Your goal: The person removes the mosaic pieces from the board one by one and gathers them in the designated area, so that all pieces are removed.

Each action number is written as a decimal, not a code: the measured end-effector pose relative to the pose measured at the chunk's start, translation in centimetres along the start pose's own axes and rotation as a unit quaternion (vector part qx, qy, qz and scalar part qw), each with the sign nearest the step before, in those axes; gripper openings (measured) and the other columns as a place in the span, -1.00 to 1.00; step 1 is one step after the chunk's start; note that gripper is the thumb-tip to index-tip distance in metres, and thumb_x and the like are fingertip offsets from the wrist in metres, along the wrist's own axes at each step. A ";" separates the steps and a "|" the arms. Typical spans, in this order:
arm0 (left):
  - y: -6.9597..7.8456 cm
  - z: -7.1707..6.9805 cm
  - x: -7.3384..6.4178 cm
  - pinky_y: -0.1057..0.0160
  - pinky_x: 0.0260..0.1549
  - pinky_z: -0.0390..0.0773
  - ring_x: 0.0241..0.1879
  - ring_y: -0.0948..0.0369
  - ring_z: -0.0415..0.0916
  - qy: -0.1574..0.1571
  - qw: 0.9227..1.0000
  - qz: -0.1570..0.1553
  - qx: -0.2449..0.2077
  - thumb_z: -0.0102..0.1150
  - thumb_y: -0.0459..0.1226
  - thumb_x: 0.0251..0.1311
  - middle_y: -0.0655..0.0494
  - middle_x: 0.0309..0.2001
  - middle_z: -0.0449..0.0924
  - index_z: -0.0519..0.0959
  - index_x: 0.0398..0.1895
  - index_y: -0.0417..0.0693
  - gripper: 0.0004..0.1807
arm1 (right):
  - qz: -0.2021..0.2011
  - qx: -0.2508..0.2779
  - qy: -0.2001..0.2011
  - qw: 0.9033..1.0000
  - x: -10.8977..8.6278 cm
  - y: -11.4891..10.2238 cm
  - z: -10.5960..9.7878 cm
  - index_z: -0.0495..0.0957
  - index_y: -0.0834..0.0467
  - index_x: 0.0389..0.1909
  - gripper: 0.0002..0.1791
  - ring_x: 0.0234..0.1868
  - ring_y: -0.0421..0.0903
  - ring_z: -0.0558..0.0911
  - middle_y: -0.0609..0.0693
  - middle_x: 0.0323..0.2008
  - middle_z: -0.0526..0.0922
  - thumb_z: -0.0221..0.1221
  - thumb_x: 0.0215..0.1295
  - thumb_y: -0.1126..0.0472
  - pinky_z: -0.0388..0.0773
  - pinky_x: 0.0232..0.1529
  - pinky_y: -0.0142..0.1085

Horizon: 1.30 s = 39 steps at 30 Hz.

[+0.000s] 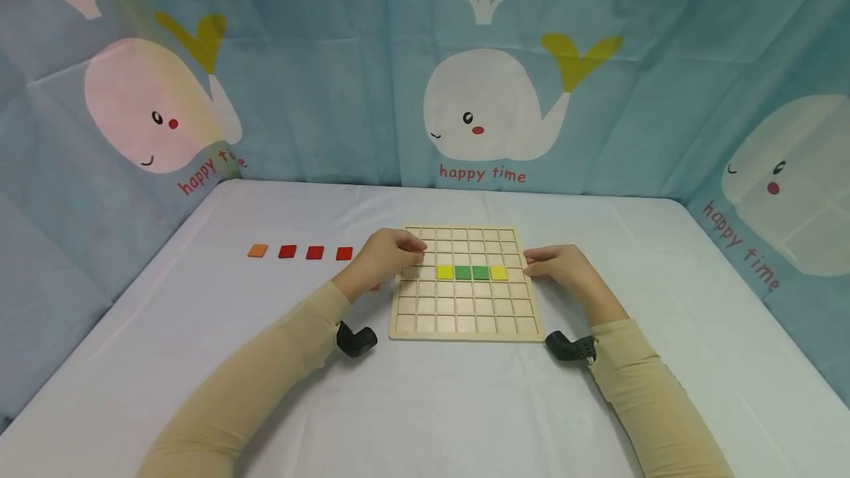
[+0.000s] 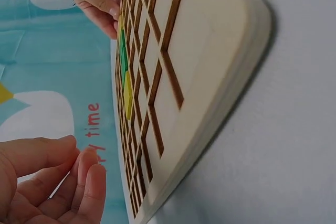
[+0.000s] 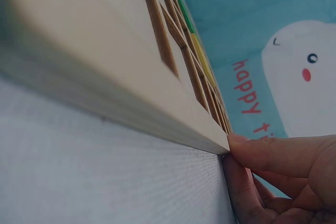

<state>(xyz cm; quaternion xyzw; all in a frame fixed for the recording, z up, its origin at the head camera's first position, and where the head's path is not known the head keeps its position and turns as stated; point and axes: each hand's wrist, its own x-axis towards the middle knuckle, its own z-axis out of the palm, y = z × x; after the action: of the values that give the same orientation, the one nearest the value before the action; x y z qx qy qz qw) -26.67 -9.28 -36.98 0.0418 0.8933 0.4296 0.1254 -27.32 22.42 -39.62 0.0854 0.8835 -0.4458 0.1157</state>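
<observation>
A wooden grid board (image 1: 465, 328) lies on the table, with two green tiles (image 1: 462, 273) between a yellow tile (image 1: 445, 273) and another yellow tile (image 1: 498, 273) in one row. My left hand (image 1: 385, 257) is by the board's left edge, fingers loosely bent; in the left wrist view its fingertips (image 2: 84, 158) gather with no tile visible between them. At the opposite edge, my right hand (image 1: 564, 262) pinches the board's rim; the right wrist view shows the thumb (image 3: 273, 153) on top and a finger against the side.
Left of the board lie an orange tile (image 1: 257, 250) and a row of three red tiles (image 1: 315, 252). Another orange-red tile (image 1: 375, 288) is partly hidden beside my left wrist. A blue whale-print curtain (image 1: 319, 109) hangs behind the white-covered table (image 1: 425, 411).
</observation>
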 end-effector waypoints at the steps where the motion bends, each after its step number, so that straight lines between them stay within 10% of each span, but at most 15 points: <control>1: 0.0 0.1 0.1 0.20 -0.21 0.52 0.02 0.17 0.54 -0.001 1.000 0.001 -0.002 0.26 -0.20 0.28 0.12 0.00 0.70 0.68 0.04 0.04 -0.72 | 0.000 0.001 0.000 1.000 0.0 0.0 0.0 0.52 0.22 0.27 -0.43 0.23 0.06 0.55 0.18 0.18 0.63 0.33 0.22 0.20 0.40 0.32 -0.03; 32: 0.7 2.8 1.1 0.24 -0.04 0.61 -0.13 0.19 0.65 -0.042 0.998 0.048 0.011 0.28 -0.29 0.26 0.01 -0.06 0.69 0.64 0.05 -0.15 -0.69 | 0.002 0.019 0.000 1.000 -0.1 -0.2 -0.1 0.55 0.22 0.23 -0.43 0.02 -0.13 0.61 0.10 0.05 0.72 0.38 0.17 0.22 0.48 0.16 -0.19; 39: 0.9 2.9 0.9 0.24 -0.04 0.60 -0.07 0.15 0.61 -0.042 0.997 0.061 0.016 0.28 -0.31 0.25 0.00 -0.07 0.69 0.65 0.03 -0.18 -0.70 | 0.015 0.006 -0.003 1.000 -0.1 -0.2 -0.2 0.51 0.20 0.28 -0.42 0.24 0.03 0.53 0.17 0.21 0.61 0.33 0.21 0.21 0.39 0.33 -0.04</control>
<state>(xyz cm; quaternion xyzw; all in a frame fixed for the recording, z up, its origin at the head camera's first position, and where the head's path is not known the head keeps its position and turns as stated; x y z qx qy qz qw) -26.82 -6.33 -38.21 0.1163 0.8897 0.4203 0.1354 -27.33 22.47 -39.37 0.0982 0.8792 -0.4492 0.1244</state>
